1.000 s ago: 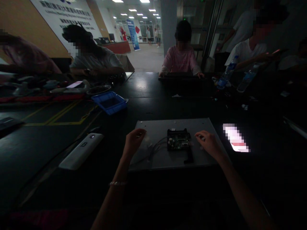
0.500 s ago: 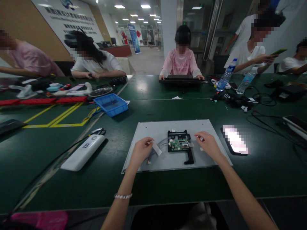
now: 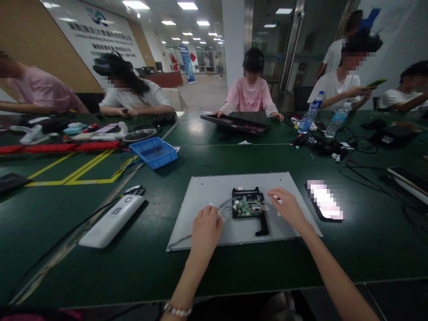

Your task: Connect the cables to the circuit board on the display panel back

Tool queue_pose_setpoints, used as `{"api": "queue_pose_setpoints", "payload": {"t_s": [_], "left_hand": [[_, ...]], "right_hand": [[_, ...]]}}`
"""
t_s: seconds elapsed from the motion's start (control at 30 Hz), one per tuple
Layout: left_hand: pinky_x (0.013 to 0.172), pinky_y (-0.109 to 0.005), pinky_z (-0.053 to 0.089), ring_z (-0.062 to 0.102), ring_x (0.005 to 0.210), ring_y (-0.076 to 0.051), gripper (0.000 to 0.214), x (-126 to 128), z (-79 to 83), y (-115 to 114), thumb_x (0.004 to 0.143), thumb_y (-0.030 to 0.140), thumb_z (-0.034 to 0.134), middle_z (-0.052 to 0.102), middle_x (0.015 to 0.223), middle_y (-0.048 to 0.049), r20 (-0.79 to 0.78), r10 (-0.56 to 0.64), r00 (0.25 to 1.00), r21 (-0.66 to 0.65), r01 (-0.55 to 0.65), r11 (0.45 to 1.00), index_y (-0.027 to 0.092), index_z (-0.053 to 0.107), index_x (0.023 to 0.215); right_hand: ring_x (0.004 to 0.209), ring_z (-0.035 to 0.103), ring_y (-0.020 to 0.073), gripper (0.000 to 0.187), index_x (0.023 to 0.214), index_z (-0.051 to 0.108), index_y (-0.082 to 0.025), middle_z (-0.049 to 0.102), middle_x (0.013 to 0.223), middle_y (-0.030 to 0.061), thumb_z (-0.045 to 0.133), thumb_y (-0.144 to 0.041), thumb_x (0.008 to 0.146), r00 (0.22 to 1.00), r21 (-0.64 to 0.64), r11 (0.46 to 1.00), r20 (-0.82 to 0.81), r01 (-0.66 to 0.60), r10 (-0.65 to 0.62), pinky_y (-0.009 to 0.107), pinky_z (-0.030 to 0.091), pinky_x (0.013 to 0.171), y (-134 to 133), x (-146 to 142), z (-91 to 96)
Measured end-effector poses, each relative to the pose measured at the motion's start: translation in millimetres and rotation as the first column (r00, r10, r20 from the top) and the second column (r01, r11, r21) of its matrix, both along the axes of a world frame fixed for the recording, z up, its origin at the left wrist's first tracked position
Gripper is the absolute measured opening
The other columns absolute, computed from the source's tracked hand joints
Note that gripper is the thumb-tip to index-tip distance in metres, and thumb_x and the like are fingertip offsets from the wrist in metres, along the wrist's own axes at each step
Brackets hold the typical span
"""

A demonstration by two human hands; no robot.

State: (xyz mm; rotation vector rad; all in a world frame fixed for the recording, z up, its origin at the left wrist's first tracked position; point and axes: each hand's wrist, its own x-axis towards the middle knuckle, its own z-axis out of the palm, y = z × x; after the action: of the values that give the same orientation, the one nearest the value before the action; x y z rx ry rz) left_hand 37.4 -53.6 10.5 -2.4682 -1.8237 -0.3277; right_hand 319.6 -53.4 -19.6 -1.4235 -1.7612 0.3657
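Note:
A pale flat panel [image 3: 200, 191] lies on the green table, with a black bracket [image 3: 264, 225] on it bearing a green circuit board [image 3: 245, 208]. Thin grey cables [image 3: 226, 207] run left from the board. My left hand [image 3: 206, 227] is palm down over them, fingers together and closed on the cable. A whitish scrap shows by its fingertips. My right hand [image 3: 287, 206] hovers right of the board, thumb and fingers pinched. Something small and white shows there, too small to name.
A white power bank [image 3: 113, 220] with a cable lies at left, a phone [image 3: 325, 200] at right. Beyond are a blue tray [image 3: 155, 152], plastic bottles [image 3: 310, 112] and loose cables. Across the table a person in pink holds a dark flat screen [image 3: 236, 124].
My left hand has turned palm down and lowered onto the cables; the white strip it held is mostly hidden. My right hand stays pinched. The person opposite has tilted and shifted the dark screen.

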Motion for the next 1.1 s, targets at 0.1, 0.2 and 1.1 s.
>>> {"api": "queue_pose_setpoints", "payload": {"t_s": [0.1,0.2,1.1], "left_hand": [[0.083,-0.036,0.043,0.055,0.100,-0.025,0.014,2.2,-1.3,-2.2,0.085,0.017,0.047,0.058,0.110,-0.0102,-0.028,0.025,0.999,0.028,-0.024,0.999,0.017,0.056,0.096],[0.086,-0.037,0.043,0.055,0.103,-0.026,0.017,2.7,-4.0,-3.3,0.086,0.017,0.045,0.058,0.114,-0.0116,-0.031,0.014,0.999,0.047,-0.012,0.999,0.016,0.056,0.100],[0.097,-0.042,0.038,0.049,0.116,-0.027,0.021,-2.4,-7.3,-9.3,0.089,0.026,0.046,0.053,0.124,-0.0131,0.166,-0.130,0.977,0.167,0.102,0.981,0.017,0.052,0.108]], "right_hand": [[0.092,0.059,0.0191,0.022,0.097,0.064,-0.022,0.063,0.101,0.0050,0.046,-0.016,0.085,1.000,-0.005,1.000,-0.005,0.005,-0.005,0.034,0.046,0.082,-0.1,1.1,-2.0],[0.093,0.059,0.0189,0.023,0.096,0.064,-0.022,0.063,0.102,0.0050,0.046,-0.016,0.085,1.000,-0.024,1.000,-0.001,-0.003,0.003,0.033,0.046,0.082,-0.2,0.8,-2.2],[0.088,0.059,0.0172,0.022,0.095,0.065,-0.022,0.064,0.099,0.0042,0.047,-0.016,0.085,1.000,-0.110,0.994,0.014,-0.011,0.013,0.031,0.046,0.077,-0.7,10.1,-4.5]]}}
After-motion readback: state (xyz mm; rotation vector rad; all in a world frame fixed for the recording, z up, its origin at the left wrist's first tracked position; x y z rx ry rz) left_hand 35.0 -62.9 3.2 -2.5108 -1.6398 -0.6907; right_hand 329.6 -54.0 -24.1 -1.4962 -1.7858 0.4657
